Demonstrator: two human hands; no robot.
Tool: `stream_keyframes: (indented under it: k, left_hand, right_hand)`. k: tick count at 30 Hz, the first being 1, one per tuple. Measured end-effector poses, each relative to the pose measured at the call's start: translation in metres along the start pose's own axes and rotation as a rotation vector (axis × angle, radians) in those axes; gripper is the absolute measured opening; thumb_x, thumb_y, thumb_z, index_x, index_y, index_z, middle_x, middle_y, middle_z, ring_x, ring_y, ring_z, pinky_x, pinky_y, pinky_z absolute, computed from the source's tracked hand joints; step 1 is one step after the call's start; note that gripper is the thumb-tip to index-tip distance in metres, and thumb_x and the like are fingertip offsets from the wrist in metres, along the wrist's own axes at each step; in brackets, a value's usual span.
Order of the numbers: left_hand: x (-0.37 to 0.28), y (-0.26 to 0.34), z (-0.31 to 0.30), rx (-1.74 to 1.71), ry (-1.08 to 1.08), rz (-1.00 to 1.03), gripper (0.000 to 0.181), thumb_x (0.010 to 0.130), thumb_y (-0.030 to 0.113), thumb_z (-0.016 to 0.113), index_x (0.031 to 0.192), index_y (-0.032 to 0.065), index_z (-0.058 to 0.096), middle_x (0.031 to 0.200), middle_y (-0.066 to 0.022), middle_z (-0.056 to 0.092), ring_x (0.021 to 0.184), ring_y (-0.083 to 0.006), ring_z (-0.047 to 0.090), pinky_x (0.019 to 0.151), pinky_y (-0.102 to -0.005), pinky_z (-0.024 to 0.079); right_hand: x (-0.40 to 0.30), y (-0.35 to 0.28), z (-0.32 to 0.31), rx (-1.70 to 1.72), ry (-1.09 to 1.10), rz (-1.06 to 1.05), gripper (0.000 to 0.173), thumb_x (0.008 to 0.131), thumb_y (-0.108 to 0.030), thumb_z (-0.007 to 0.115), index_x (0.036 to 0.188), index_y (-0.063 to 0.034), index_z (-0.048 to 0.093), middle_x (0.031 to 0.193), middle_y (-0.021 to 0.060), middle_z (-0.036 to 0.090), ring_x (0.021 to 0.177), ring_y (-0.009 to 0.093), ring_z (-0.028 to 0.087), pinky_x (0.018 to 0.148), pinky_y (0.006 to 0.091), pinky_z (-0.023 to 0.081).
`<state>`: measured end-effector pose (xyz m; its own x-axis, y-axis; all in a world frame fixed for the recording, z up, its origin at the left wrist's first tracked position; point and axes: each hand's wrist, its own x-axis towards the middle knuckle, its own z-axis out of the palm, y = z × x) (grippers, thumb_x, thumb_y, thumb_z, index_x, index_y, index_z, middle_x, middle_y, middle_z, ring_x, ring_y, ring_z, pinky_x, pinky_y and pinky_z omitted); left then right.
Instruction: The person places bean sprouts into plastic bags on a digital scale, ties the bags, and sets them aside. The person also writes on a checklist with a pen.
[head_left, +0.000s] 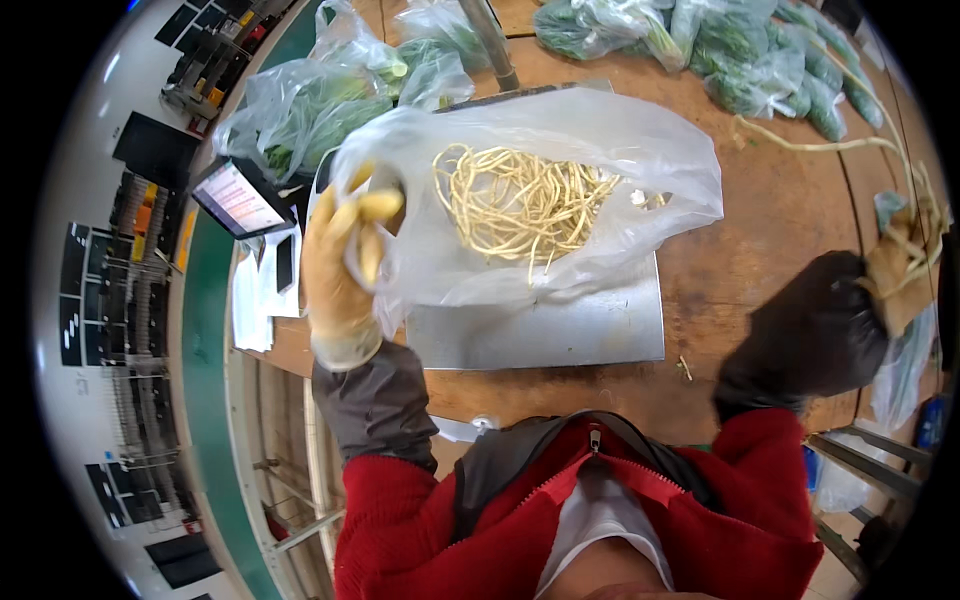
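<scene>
My left hand (341, 255), in a tan work glove, grips the handle loop of a clear plastic bag (637, 135). A tangle of long pale beans (525, 199), apparently yardlong beans, lies inside the spread mouth of the bag. Under it sits the stainless steel plate (540, 337) of what looks like a bench scale. Far to the right, my right hand (904, 274), also gloved, is closed around more long beans (926, 217). One long bean strand (817, 144) trails from there across the tabletop. The right fingertips are partly hidden near the picture's dark rim.
Bagged green vegetables (315, 105) lie at the back left, with more bags of greens (750, 60) at the back right. A metal post (491, 45) rises behind the plate. At left stand a lit screen (240, 199), a phone (284, 264) and papers (251, 300) on the wooden table (712, 300).
</scene>
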<state>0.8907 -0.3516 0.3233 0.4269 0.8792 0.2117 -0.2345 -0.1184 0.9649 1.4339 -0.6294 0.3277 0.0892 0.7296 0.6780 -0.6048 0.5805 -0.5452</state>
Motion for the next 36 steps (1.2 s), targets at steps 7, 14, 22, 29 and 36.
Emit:
stream_keyframes:
  k: [7, 14, 22, 29, 36]
  left_hand:
    - [0.003, -0.003, 0.001, -0.545, -0.055, 0.058, 0.060, 0.086, 0.021, 0.055, 0.137, -0.0020, 0.034, 0.131, -0.0155, 0.051, 0.047, -0.0015, 0.041, 0.042, -0.0138, 0.033]
    - [-0.008, 0.031, -0.058, -0.528, -0.125, 0.179, 0.061, 0.082, 0.010, 0.054, 0.138, -0.0032, 0.031, 0.135, -0.0158, 0.047, 0.048, -0.0043, 0.044, 0.047, -0.0146, 0.040]
    - [-0.002, 0.037, -0.053, -0.004, -0.219, 0.127, 0.056, 0.086, 0.005, 0.052, 0.139, -0.0019, 0.032, 0.108, -0.0145, 0.064, 0.066, -0.0068, 0.055, 0.061, -0.0185, 0.044]
    - [-0.035, 0.030, -0.046, 0.424, -0.046, 0.232, 0.054, 0.082, 0.009, 0.062, 0.133, 0.0043, 0.046, 0.111, -0.0110, 0.061, 0.092, -0.0139, 0.055, 0.086, -0.0282, 0.043]
    - [-0.077, 0.018, -0.087, 0.263, 0.321, 0.701, 0.051, 0.088, 0.022, 0.060, 0.132, 0.0006, 0.045, 0.118, -0.0131, 0.057, 0.113, -0.0224, 0.052, 0.101, -0.0334, 0.035]
  right_hand:
    - [0.043, 0.348, 0.205, -0.861, 0.146, 0.434, 0.019, 0.092, -0.015, 0.050, 0.106, -0.0036, 0.055, 0.093, 0.0074, 0.061, 0.079, 0.018, 0.060, 0.065, 0.0310, 0.051]
    - [0.154, 0.419, 0.103, -1.951, -0.219, 1.116, 0.042, 0.085, -0.024, 0.062, 0.121, -0.0069, 0.048, 0.117, 0.0116, 0.057, 0.106, 0.024, 0.056, 0.086, 0.0353, 0.045]
    - [0.184, 0.385, 0.020, -1.546, -0.442, 1.120, 0.074, 0.078, -0.032, 0.070, 0.137, -0.0089, 0.034, 0.129, 0.0164, 0.051, 0.114, 0.026, 0.052, 0.097, 0.0337, 0.039]
    - [0.179, 0.313, 0.144, -1.352, -0.327, 1.034, 0.050, 0.086, -0.027, 0.064, 0.129, -0.0053, 0.052, 0.125, 0.0128, 0.057, 0.112, 0.024, 0.054, 0.098, 0.0309, 0.040]
    - [0.092, 0.270, 0.247, -1.360, 0.344, 0.421, 0.020, 0.088, -0.009, 0.061, 0.101, 0.0057, 0.064, 0.091, 0.0098, 0.067, 0.085, 0.013, 0.062, 0.077, 0.0263, 0.050]
